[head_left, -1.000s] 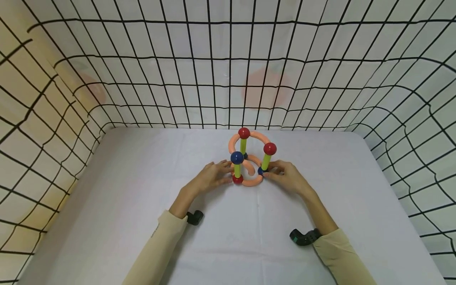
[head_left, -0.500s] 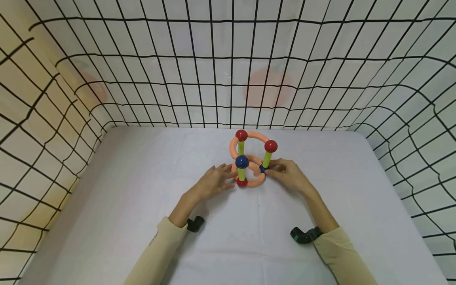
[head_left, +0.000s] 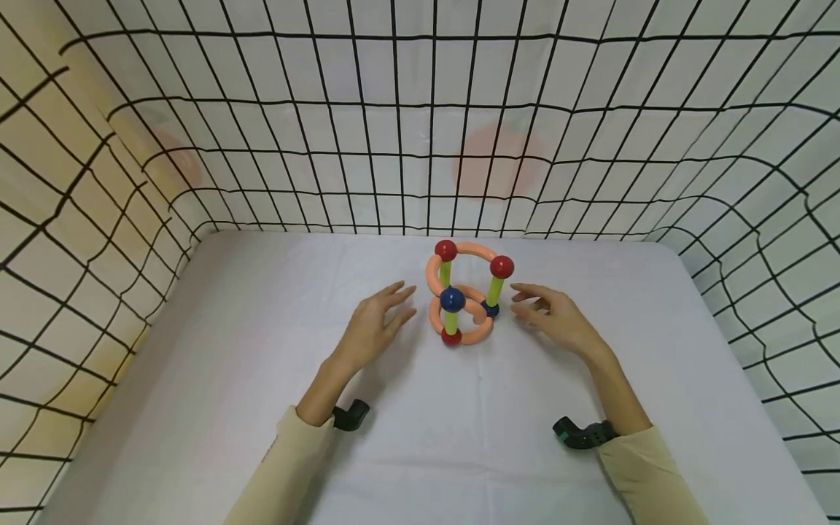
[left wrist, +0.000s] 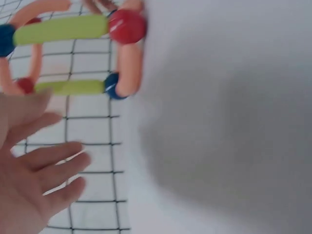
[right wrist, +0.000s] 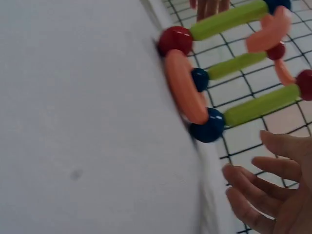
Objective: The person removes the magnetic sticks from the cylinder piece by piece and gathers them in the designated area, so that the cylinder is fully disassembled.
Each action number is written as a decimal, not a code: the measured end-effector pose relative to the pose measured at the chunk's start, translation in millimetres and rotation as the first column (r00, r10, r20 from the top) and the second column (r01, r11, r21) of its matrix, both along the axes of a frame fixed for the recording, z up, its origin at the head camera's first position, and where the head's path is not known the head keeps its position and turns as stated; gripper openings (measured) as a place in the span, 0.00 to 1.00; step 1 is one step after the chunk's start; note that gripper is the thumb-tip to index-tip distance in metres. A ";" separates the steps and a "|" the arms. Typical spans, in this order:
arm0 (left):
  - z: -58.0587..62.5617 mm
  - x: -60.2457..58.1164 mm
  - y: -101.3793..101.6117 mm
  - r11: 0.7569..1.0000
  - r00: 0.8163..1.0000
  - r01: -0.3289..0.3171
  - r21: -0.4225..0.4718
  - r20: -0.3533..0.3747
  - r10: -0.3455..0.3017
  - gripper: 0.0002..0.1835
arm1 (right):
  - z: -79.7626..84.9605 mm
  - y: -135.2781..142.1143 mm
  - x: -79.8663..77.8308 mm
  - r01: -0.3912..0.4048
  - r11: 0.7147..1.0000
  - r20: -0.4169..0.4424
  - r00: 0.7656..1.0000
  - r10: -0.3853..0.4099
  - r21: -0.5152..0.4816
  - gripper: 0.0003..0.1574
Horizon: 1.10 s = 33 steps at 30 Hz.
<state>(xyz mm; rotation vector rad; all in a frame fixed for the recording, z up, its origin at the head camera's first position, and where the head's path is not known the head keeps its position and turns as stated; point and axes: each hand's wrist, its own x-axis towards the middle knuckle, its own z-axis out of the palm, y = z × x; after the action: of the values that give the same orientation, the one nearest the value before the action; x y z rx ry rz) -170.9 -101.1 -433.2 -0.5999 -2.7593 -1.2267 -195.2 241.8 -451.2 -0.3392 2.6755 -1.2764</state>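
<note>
A magnetic ball-and-rod model (head_left: 451, 300) stands on the white cloth, joined from red and blue balls, three upright yellow-green rods and curved orange rods. The orange pieces form a lower ring and a partial upper one; one upper curved rod (right wrist: 268, 33) hangs from the front blue ball with its other end free. My left hand (head_left: 370, 328) hovers left of the model, fingers spread and apart from it. To its right my right hand (head_left: 554, 317) has loosely bent fingers with nothing in them. Near that hand are a lower blue ball (right wrist: 207, 126) and a yellow-green rod (head_left: 496, 292).
A black wire grid (head_left: 367, 154) rises behind the table and along both sides. White cloth (head_left: 459, 437) covers the tabletop around the model. A black wrist camera (head_left: 351, 415) sits on the left wrist, another wrist camera (head_left: 584, 434) on the right.
Both hands have drawn outward from the model: the left from the front red ball, the right from the lower blue ball it was pinching. The model has turned slightly and stands on its own.
</note>
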 end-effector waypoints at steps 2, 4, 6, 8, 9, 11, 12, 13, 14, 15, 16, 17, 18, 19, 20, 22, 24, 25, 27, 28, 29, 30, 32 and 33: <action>8.8 -0.7 -3.5 0.995 0.992 -0.062 0.079 -0.108 0.071 0.24 | 8.0 6.5 1.6 0.073 0.995 -0.086 0.993 -0.079 -0.066 0.33; 16.9 -1.1 -5.1 0.987 0.972 -0.066 0.149 -0.214 0.098 0.26 | 16.5 8.4 3.8 0.143 0.975 -0.197 0.965 -0.175 -0.168 0.31; 24.3 -1.0 -3.7 0.983 0.950 -0.018 0.181 -0.305 0.073 0.30 | 24.8 6.1 6.5 0.174 0.942 -0.298 0.918 -0.260 -0.286 0.30; 30.5 0.1 0.8 0.982 0.927 0.064 0.179 -0.375 0.008 0.34 | 31.7 0.5 10.1 0.136 0.899 -0.374 0.876 -0.306 -0.417 0.30; 32.5 0.8 3.9 0.980 0.917 0.103 0.169 -0.398 -0.028 0.36 | 34.8 -3.2 12.5 0.095 0.876 -0.406 0.859 -0.312 -0.473 0.30; 35.5 2.3 11.9 0.975 0.904 0.174 0.141 -0.416 -0.101 0.37 | 39.8 -11.2 16.9 -0.011 0.827 -0.452 0.842 -0.296 -0.561 0.30; 36.2 2.9 16.1 0.971 0.899 0.202 0.128 -0.417 -0.132 0.38 | 41.4 -15.2 19.3 -0.070 0.806 -0.472 0.839 -0.271 -0.588 0.30; 36.6 3.4 20.1 0.968 0.896 0.223 0.116 -0.415 -0.156 0.38 | 42.5 -19.2 21.8 -0.122 0.788 -0.487 0.839 -0.242 -0.603 0.30; 36.3 3.4 23.8 0.966 0.895 0.237 0.105 -0.410 -0.175 0.38 | 42.9 -23.0 23.9 -0.167 0.778 -0.501 0.840 -0.209 -0.606 0.30; 36.0 3.6 27.0 0.964 0.894 0.247 0.098 -0.407 -0.187 0.38 | 42.2 -26.5 25.9 -0.198 0.782 -0.510 0.843 -0.171 -0.590 0.30; 35.4 3.5 29.7 0.963 0.893 0.253 0.093 -0.406 -0.195 0.37 | 40.9 -29.9 27.6 -0.217 0.794 -0.511 0.849 -0.133 -0.568 0.30; 34.7 3.4 31.8 0.962 0.891 0.257 0.090 -0.407 -0.200 0.36 | 39.0 -33.0 29.2 -0.232 0.807 -0.509 0.855 -0.096 -0.542 0.30; 33.9 3.1 33.6 0.961 0.889 0.261 0.087 -0.411 -0.204 0.36 | 36.6 -35.9 30.5 -0.241 0.823 -0.501 0.863 -0.061 -0.515 0.31; 33.2 3.0 34.9 0.961 0.886 0.264 0.086 -0.414 -0.207 0.35 | 34.2 -38.8 31.4 -0.249 0.832 -0.489 0.872 -0.030 -0.495 0.31; 32.4 2.8 35.9 0.960 0.884 0.267 0.086 -0.418 -0.209 0.35 | 31.5 -41.5 31.9 -0.257 0.838 -0.474 0.881 -0.003 -0.482 0.31; 31.1 2.6 37.3 0.957 0.880 0.276 0.088 -0.422 -0.215 0.33 | 26.4 -46.0 32.2 -0.263 0.845 -0.438 0.898 0.038 -0.466 0.31; 29.2 2.0 38.2 0.956 0.876 0.281 0.079 -0.428 -0.222 0.32 | 21.6 -49.5 31.4 -0.268 0.845 -0.402 0.913 0.070 -0.463 0.32; 28.5 2.0 38.5 0.957 0.874 0.281 0.074 -0.432 -0.223 0.31 | 19.7 -50.9 31.1 -0.267 0.848 -0.384 0.920 0.082 -0.459 0.32; 26.7 1.5 38.9 0.959 0.866 0.277 0.059 -0.447 -0.223 0.29 | 16.3 -52.9 30.7 -0.251 0.864 -0.345 0.933 0.097 -0.437 0.32; 26.2 1.5 39.1 0.960 0.863 0.276 0.054 -0.453 -0.223 0.28 | 15.1 -53.7 30.6 -0.244 0.872 -0.329 0.939 0.103 -0.423 0.32; 25.7 1.5 39.3 0.960 0.860 0.274 0.048 -0.459 -0.223 0.27 | 14.2 -54.2 30.7 -0.235 0.880 -0.309 0.945 0.107 -0.414 0.33; 25.1 1.4 39.5 0.961 0.858 0.273 0.045 -0.463 -0.222 0.27 | 13.5 -54.6 30.8 -0.225 0.887 -0.289 0.951 0.110 -0.403 0.33; 24.4 1.3 40.1 0.961 0.857 0.273 0.043 -0.466 -0.222 0.26 | 12.6 -54.9 31.0 -0.212 0.897 -0.255 0.960 0.117 -0.388 0.32; 24.2 1.3 40.4 0.961 0.857 0.274 0.044 -0.464 -0.223 0.26 | 12.1 -54.7 31.0 -0.208 0.901 -0.243 0.963 0.119 -0.382 0.31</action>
<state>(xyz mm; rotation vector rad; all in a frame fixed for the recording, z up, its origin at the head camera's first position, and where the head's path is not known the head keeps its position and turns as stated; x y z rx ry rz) -169.6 -60.7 -409.0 -1.1035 -2.2596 -1.0922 -164.2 187.1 -439.2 -0.7801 2.4517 -1.8266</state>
